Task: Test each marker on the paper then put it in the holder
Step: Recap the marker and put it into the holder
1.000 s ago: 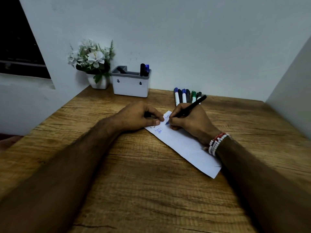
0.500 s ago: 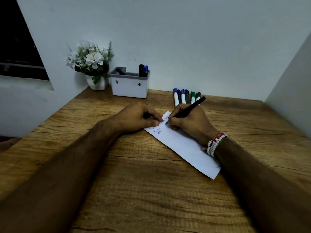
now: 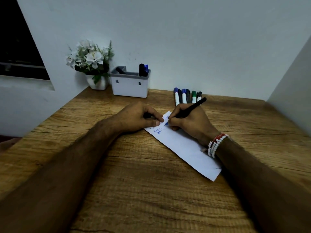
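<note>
Right grip (image 3: 188, 122) still pinching black marker (image 3: 190, 108), tip scribbling blue on far end of paper (image 3: 185, 145). Left grip (image 3: 138, 116) curled, fingertip pressing paper onto surface (image 3: 134, 182); cannot tell if holding anything. Hardly anything changing, so testing still going. Holder (image 3: 129, 86) waiting by wall.

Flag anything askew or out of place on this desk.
Nothing is spilled or damaged. The paper lies diagonally across the table, and one dark marker leans in the left compartment of the holder, while two markers stand upright.

The white paper strip (image 3: 185, 145) has blue scribbles. The white plastic holder (image 3: 129, 88) at eleven o'clock has a grey rim.
</note>
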